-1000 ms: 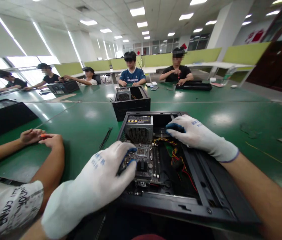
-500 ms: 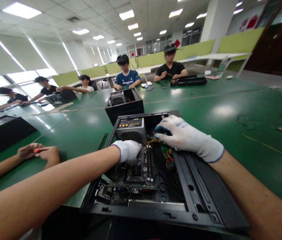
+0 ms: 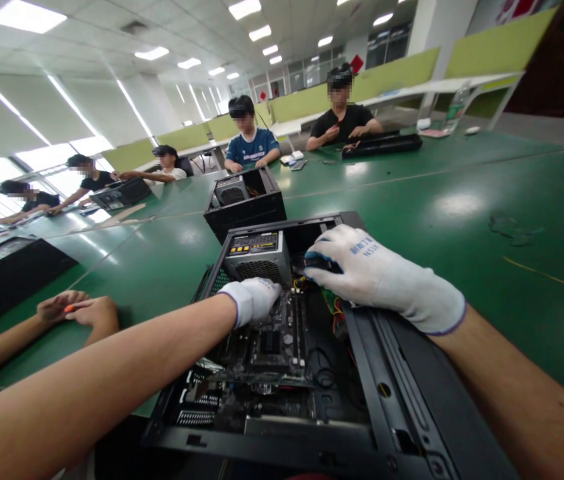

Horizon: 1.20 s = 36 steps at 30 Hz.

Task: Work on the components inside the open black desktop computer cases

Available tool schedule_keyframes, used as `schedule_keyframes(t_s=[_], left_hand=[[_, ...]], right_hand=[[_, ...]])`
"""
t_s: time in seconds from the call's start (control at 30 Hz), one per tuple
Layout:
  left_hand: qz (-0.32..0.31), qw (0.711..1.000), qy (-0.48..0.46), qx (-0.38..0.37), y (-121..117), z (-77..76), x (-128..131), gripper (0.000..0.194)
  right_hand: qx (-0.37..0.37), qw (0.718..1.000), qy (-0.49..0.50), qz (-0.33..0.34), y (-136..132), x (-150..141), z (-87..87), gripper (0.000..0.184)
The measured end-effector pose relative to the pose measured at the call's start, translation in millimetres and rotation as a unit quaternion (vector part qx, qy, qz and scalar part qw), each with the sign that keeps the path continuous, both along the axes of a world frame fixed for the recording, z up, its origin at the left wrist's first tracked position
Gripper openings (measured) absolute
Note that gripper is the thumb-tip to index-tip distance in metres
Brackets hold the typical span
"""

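An open black computer case point(image 3: 385, 373) lies on its side before me, with a motherboard point(image 3: 287, 333) inside. My left hand point(image 3: 257, 298), in a white glove, is at the motherboard's upper end, just below the grey power supply point(image 3: 257, 257). Its fingers are hidden behind the back of the hand, so what they touch or hold does not show. My right hand point(image 3: 357, 263), gloved in white with a blue palm, rests by the case's right rail. Its thumb and bent fingers are apart above the bundled cables point(image 3: 337, 317), and I see nothing clearly held.
Another open case point(image 3: 245, 203) stands just beyond mine. At left, a co-worker's hands point(image 3: 79, 310) hold a small orange item over the green table point(image 3: 437, 220). A further black case point(image 3: 7, 280) lies at far left. Several people sit across the table.
My left hand has gone from the motherboard's left side up toward the power supply, its fingers now hidden. The right hand stays by the rail. The view has tilted slightly.
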<state>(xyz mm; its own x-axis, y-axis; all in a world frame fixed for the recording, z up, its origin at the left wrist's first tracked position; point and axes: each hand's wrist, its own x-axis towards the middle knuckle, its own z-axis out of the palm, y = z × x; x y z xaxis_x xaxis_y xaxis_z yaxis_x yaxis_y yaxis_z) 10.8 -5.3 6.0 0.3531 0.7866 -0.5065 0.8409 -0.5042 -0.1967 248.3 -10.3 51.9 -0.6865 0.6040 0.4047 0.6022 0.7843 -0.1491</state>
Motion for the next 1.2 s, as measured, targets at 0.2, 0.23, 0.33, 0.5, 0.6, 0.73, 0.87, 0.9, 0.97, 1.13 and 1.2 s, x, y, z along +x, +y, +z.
schedule_keyframes(t_s=[0.2,0.23,0.33,0.5,0.6,0.73,0.87,0.9,0.97,1.13,1.2], left_hand=[[0.005,1.000,-0.007,0.005,2,-2.6,-2,0.038],[0.006,1.000,-0.010,0.008,2,-3.2,-3,0.039],[0.006,1.000,-0.015,0.011,3,-3.0,-4,0.042],[0.000,1.000,-0.015,0.008,2,-0.7,-3,0.037],[-0.005,1.000,-0.016,0.002,3,-2.0,-4,0.038],[-0.007,1.000,-0.016,-0.001,4,-3.8,-5,0.043],[-0.007,1.000,-0.017,0.003,5,-3.7,-6,0.043],[-0.007,1.000,-0.017,0.003,5,-3.8,-6,0.043],[-0.009,1.000,-0.018,0.001,6,-4.2,-7,0.044],[-0.009,1.000,-0.020,-0.004,7,-7.3,-9,0.043],[-0.009,1.000,-0.021,-0.004,8,-8.6,-10,0.044]], right_hand=[[0.015,1.000,-0.002,0.009,1,0,-1.9,0.035],[0.016,1.000,-0.003,0.008,1,0,-2.4,0.035],[0.023,1.000,-0.009,0.010,1,0,-3.3,0.035],[0.021,1.000,-0.014,0.012,0,0,-1.6,0.036],[0.012,1.000,-0.009,0.004,-1,-1,-0.4,0.036],[0.010,1.000,-0.003,0.002,-1,-2,-0.3,0.037],[0.006,1.000,-0.001,0.007,-2,-2,1.4,0.036],[0.002,1.000,0.000,0.004,-3,-2,2.2,0.035],[-0.006,1.000,0.001,-0.003,-3,-3,3.7,0.034],[0.001,1.000,0.003,0.005,-3,-3,3.9,0.034],[0.004,1.000,0.002,0.007,-3,-2,3.5,0.034]])
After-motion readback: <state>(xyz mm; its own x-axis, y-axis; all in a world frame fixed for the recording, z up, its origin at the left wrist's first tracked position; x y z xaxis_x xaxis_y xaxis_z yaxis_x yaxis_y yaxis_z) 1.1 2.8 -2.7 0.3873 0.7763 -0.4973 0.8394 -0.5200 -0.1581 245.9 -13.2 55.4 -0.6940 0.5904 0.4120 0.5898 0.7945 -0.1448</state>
